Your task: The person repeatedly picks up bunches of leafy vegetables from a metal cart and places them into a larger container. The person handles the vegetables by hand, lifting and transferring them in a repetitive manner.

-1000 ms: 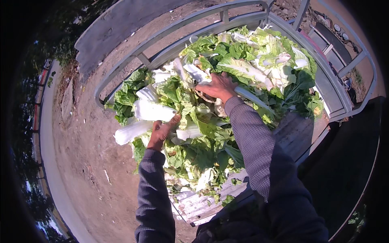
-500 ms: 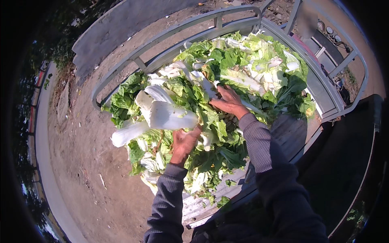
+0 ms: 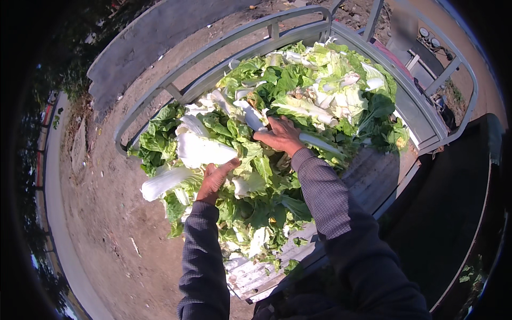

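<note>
Head view: keeping white cabbage leaf (image 3: 202,149) clamped between fingers of left hand (image 3: 216,180), cannot tell for right hand (image 3: 281,136), could topple leftmost stalk (image 3: 164,183) by tugging unevenly.

Hard sunlight; white stalks (image 3: 201,151) glaring; edges bent, black.

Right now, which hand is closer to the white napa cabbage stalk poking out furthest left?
Left. The left hand is right of the napa cabbage stalk; the right hand is farther right.
</note>
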